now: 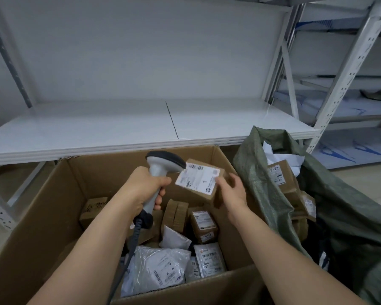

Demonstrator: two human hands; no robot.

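Note:
My left hand [146,187] grips the handle of a grey barcode scanner [163,164], its dark head pointing right. A coiled cable hangs from the handle. My right hand [231,189] holds a small brown cardboard parcel [199,179] with a white shipping label turned toward the scanner head, almost touching it. Both are above a large open cardboard box [59,208].
The large box holds several small brown parcels [204,223] and white plastic mailers [156,267]. To the right, an open green woven sack [262,194] holds more brown parcels [277,172]. Behind stands a white metal shelf [119,130], with more racks at far right.

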